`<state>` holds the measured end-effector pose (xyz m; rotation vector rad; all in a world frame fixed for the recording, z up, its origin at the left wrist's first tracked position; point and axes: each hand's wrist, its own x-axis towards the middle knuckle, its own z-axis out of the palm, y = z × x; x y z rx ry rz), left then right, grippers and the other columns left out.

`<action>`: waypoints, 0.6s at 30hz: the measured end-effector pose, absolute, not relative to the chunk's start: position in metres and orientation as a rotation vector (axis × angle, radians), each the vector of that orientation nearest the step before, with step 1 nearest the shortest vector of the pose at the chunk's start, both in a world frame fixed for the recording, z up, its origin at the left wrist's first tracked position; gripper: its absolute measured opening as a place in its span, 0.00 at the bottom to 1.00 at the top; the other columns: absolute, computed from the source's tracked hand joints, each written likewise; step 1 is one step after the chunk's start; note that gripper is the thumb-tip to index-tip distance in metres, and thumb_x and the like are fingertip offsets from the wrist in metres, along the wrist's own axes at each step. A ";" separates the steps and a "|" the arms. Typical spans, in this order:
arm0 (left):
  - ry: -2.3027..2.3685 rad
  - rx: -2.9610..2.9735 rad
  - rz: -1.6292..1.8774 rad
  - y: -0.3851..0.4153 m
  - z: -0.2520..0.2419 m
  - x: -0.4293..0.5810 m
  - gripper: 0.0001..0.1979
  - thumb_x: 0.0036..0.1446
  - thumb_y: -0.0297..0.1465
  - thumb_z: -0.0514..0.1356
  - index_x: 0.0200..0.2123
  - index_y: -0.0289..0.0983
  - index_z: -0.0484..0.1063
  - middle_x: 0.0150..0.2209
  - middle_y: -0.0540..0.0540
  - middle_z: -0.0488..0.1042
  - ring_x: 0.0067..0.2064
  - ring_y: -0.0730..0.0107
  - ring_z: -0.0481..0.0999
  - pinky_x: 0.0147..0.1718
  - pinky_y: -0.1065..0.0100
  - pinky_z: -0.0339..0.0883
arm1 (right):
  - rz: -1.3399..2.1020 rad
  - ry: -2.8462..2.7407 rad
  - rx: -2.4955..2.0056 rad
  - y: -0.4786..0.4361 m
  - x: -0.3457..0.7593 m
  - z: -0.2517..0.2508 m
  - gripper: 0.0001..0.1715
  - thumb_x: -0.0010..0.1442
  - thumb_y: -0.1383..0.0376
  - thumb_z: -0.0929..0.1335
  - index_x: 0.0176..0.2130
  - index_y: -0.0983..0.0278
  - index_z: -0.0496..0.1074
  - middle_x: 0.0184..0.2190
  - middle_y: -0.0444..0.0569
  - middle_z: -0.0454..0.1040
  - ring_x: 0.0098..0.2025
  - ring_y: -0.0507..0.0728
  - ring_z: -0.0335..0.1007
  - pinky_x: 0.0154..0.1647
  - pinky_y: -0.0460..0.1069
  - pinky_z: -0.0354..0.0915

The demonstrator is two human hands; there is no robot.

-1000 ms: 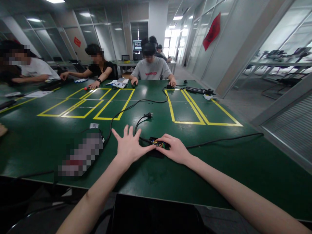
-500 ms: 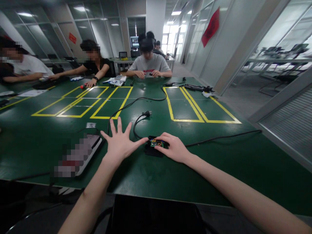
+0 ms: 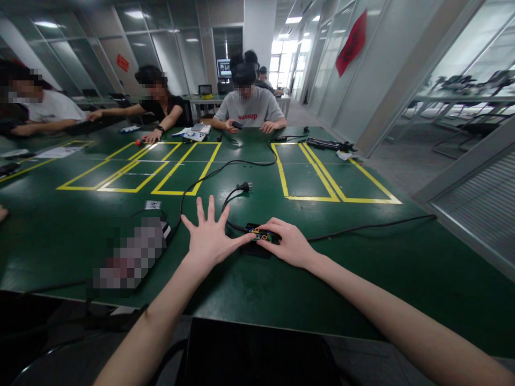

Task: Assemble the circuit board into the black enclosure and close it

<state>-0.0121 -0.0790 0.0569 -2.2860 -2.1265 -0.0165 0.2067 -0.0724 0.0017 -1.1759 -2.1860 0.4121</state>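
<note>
My right hand (image 3: 287,244) grips a small circuit board (image 3: 263,236) with yellow ring-shaped parts, its thumb and fingers closed around the board's right side. Under the board lies a black plastic casing (image 3: 257,250) on the green table. My left hand (image 3: 211,236) is spread wide with the palm down, its fingers apart. The left thumb tip reaches the board's left end and seems to touch it. A black power cord with a plug (image 3: 244,187) runs from the casing, partly behind my left hand.
On the left lies a blurred-out phone-like object (image 3: 132,254). Yellow tape rectangles (image 3: 311,199) mark the green table (image 3: 341,289). A long black cable (image 3: 235,162) crosses it. A folded black tripod (image 3: 330,145) lies far right. Several people sit across the table.
My left hand has shifted right, bringing its thumb onto the board's left end. My right hand keeps its grip. The person opposite has moved their hands apart, one holding a dark object.
</note>
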 end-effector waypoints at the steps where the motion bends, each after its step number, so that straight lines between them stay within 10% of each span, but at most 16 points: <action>1: -2.127 -2.294 -0.010 -0.079 0.057 -0.012 0.54 0.54 0.70 0.49 0.74 0.44 0.51 0.76 0.35 0.33 0.75 0.27 0.30 0.62 0.20 0.36 | 0.410 -2.185 -1.176 -0.072 0.207 0.001 0.14 0.64 0.57 0.72 0.47 0.61 0.79 0.39 0.50 0.77 0.40 0.58 0.77 0.41 0.51 0.71; 18: -2.104 -2.202 -0.096 -0.084 0.060 -0.015 0.51 0.56 0.68 0.50 0.73 0.44 0.54 0.77 0.35 0.36 0.75 0.24 0.31 0.61 0.17 0.35 | 0.448 -2.186 -1.177 -0.074 0.209 0.002 0.13 0.64 0.59 0.72 0.47 0.61 0.79 0.41 0.50 0.78 0.40 0.58 0.77 0.41 0.52 0.72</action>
